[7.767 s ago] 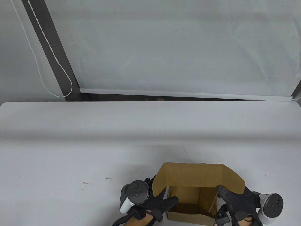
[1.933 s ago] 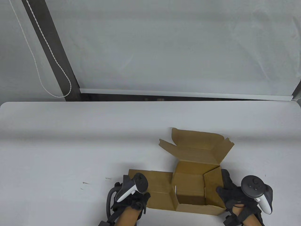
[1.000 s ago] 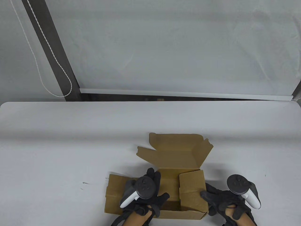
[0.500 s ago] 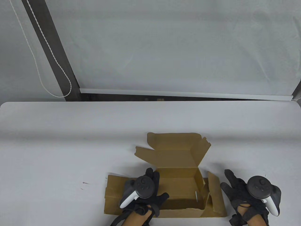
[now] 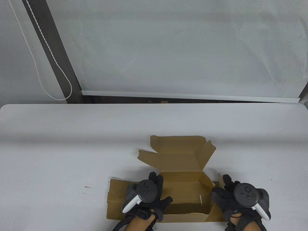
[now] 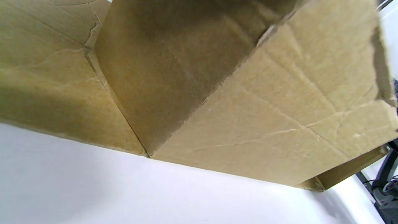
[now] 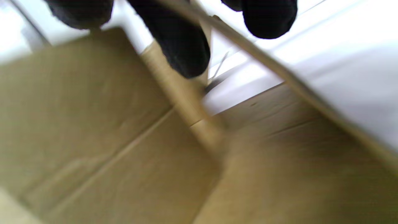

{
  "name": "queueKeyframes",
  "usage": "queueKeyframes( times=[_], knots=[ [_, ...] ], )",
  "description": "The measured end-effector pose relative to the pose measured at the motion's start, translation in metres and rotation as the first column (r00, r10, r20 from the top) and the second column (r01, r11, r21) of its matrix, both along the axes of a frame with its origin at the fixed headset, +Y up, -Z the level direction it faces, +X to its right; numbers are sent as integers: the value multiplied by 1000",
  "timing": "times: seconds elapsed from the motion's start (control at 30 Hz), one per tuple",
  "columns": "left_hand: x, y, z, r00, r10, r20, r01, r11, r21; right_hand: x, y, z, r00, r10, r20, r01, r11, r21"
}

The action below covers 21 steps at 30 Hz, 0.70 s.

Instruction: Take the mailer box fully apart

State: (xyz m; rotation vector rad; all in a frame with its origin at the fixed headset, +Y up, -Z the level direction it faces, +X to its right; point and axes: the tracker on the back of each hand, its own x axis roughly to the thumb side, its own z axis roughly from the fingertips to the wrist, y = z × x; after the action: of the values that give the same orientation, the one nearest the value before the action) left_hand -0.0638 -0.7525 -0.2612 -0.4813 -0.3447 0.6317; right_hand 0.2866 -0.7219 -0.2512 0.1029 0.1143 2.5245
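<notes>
A wide white table (image 5: 72, 149) carries the brown corrugated cardboard mailer box (image 5: 182, 168) near its front edge, right of centre — partly unfolded, its lid panel tilted up at the back with side tabs sticking out, its left side panel (image 5: 118, 199) lying flat. The left hand (image 5: 148, 197) in a dark sensor glove rests palm-down on that flattened panel, fingers spread and reaching onto the box floor. The right hand (image 5: 234, 199) in a matching glove lies over the box's right side panel; the right wrist view shows its fingertips (image 7: 186, 53) either side of a cardboard edge — a pinch on the flap.
</notes>
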Motion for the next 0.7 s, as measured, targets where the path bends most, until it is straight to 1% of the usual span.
queueKeyframes(
  times=[0.07, 0.1, 0.13, 0.2, 0.23, 0.27, 0.33, 0.37, 0.4, 0.43, 0.47, 0.5, 0.53, 0.57, 0.6, 0.63, 0.67, 0.7],
  knots=[
    [0, 0, 0, 1000, 4, 0, -4, 1000, -1, 26, -1, 0, 991, -9, 134, 7, 1000, 12],
    [0, 0, 0, 1000, 6, 1, -6, 1000, -2, 38, -5, -2, 985, -5, 170, 5, 1000, 3],
    [0, 0, 0, 1000, 8, 2, -8, 1000, -3, 56, -16, -4, 973, 11, 229, 6, 997, -75],
    [-1, 0, 0, 1000, 8, 3, -8, 1000, -2, 68, -32, -7, 961, 67, 268, -11, 979, -204],
    [-1, 0, 0, 1000, 9, 4, -9, 1000, -3, 69, -36, -8, 956, 115, 268, -49, 970, -240],
    [-1, 0, 0, 1000, 10, 5, -10, 1000, -3, 67, -41, -10, 945, 217, 246, -147, 950, -274],
    [-2, -1, 0, 1000, 20, 9, -20, 1000, -7, 59, -39, -13, 939, 299, 173, -241, 925, -292],
    [-3, -1, 0, 1000, 26, 11, -26, 1000, -10, 47, -33, -14, 948, 282, 146, -242, 939, -243],
    [-3, -1, 0, 999, 30, 10, -30, 999, -10, 39, -27, -13, 962, 237, 135, -215, 963, -163],
    [-4, -1, 1, 999, 35, 5, -35, 999, -11, 28, -17, -10, 973, 181, 142, -176, 983, -42],
    [-5, -1, 1, 999, 34, -3, -35, 999, -9, 22, -12, -9, 980, 152, 130, -156, 987, 27],
    [-6, 0, 1, 999, 27, -20, -27, 1000, -1, 2, 3, -2, 997, 68, 31, -74, 971, 227],
    [-6, 0, 1, 999, 25, -23, -25, 1000, 1, -10, 10, 2, 999, 36, -36, -23, 952, 304],
    [-6, 0, 1, 999, 26, -20, -26, 1000, -2, -28, 17, 10, 990, 3, -141, 50, 927, 372],
    [-6, 0, 1, 999, 28, -17, -28, 1000, -3, -40, 19, 14, 977, 0, -213, 84, 919, 385],
    [-7, 0, 0, 999, 39, -19, -39, 999, -3, -65, 20, 22, 931, 37, -363, 104, 927, 360],
    [-8, 1, 0, 998, 53, -21, -53, 999, 0, -76, 18, 24, 903, 60, -424, 85, 945, 314],
    [-11, 1, -1, 996, 81, -30, -81, 997, 0, -92, 10, 27, 855, 102, -508, 8, 977, 211]
  ],
)
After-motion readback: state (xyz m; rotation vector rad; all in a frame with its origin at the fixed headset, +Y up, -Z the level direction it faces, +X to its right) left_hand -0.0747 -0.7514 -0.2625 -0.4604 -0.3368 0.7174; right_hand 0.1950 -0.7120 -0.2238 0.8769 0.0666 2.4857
